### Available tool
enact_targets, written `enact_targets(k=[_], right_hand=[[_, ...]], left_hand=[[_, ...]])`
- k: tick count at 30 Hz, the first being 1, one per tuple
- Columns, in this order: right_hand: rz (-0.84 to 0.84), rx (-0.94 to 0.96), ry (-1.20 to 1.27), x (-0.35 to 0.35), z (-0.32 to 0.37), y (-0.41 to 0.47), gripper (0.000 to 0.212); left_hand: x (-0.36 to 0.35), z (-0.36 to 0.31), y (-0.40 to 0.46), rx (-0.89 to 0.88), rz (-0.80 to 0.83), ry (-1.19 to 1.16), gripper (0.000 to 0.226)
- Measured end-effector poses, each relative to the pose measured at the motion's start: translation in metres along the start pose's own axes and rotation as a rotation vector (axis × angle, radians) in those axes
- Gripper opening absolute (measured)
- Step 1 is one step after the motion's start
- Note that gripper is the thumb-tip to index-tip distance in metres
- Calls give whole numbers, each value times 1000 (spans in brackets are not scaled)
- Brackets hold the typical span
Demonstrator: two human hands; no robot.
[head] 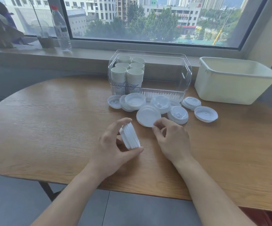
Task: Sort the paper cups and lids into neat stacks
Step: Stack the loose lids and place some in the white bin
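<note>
Lids half gathered, cups already stacked in the clear bin.

On the wooden tabletop (pixel 50 128), the left hand (pixel 114 147) grips a stack of lids (pixel 130 136) tilted on its side, thumb and fingers curled round it. The right hand (pixel 171 137) pinches the rim of a flat lid (pixel 147 116) at the near edge of the loose lids (pixel 177 114) (some overlapping). Behind them, the paper cups (pixel 127 75) stand stacked in the left end of a clear bin (pixel 164 88); a white tub (pixel 229 82) sits just right of it.
</note>
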State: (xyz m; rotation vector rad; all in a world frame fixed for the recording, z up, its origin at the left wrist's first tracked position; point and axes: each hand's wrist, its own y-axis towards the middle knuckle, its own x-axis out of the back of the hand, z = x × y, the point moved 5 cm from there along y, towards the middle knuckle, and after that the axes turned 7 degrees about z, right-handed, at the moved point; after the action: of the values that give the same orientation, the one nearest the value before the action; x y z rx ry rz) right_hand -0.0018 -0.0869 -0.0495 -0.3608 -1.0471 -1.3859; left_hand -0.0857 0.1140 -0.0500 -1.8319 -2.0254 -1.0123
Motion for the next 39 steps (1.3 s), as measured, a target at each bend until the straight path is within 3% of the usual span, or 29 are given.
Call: enact_targets(k=[3, 9, 12, 20, 27, 32, 39], right_hand=[[-40, 13, 42, 8, -3, -6, 6], [79, -10, 631, 27, -4, -25, 6], [135, 42, 775, 37, -2, -38, 5], [281, 125, 794, 53, 1, -61, 4], [411, 106, 659, 62, -12, -69, 6], [414, 81, 698, 69, -15, -69, 28], [454, 21, 729, 60, -20, -68, 36]], left_hand=[[-2, -2, -1, 3, 7, -6, 83], [-6, -12, -4, 8, 1, -97, 86], [-9, -23, -4, -19, -10, -191, 82], [-26, -52, -7, -66, 41, -459, 81], [-37, -60, -8, -97, 106, -407, 78], [-47, -63, -9, -96, 158, -352, 77], [-55, -72, -9, -192, 162, -180, 78]])
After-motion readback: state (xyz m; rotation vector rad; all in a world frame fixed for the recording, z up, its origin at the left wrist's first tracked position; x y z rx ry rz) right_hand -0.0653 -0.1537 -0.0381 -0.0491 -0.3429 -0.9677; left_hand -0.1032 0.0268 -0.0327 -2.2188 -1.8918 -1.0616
